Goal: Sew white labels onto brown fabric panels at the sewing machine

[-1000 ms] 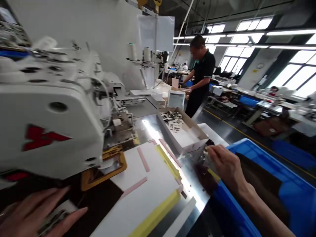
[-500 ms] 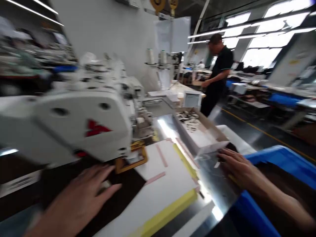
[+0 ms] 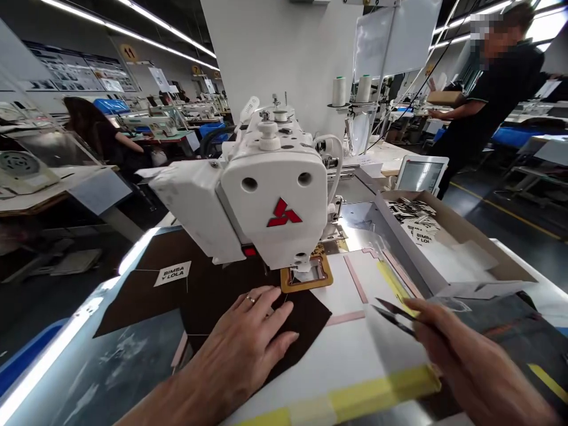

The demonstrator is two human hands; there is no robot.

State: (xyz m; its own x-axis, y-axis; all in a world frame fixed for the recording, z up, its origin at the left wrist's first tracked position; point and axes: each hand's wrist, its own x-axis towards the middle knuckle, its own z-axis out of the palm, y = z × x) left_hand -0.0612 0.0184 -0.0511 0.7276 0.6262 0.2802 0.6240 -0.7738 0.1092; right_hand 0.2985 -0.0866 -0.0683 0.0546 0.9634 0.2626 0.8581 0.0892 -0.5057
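Note:
My left hand (image 3: 252,334) lies on a dark brown fabric piece (image 3: 213,305), its fingers spread beside the machine's brass-coloured clamp frame (image 3: 306,288). A thin thread shows near the fingertips. In my right hand (image 3: 461,349) is a pair of thread snips (image 3: 393,316), its dark blades parted and pointing left over the white template sheet (image 3: 355,343). Above the fabric stands the white sewing machine head (image 3: 275,177). A white label (image 3: 173,273) printed "BIMBA Y LOLA" lies on the brown fabric to the left, with loose threads around it.
At the right an open cardboard box (image 3: 479,248) holds several printed labels (image 3: 415,222). A small screen (image 3: 421,174) stands behind it. Thread cones (image 3: 339,92) are on a stand at the back. A co-worker (image 3: 501,89) stands at the far right, another person (image 3: 100,133) at the left.
The view has swung right to left and steadied. My right hand has come from beside the box to over the template, the snips now plainly visible. My left hand stays on the fabric.

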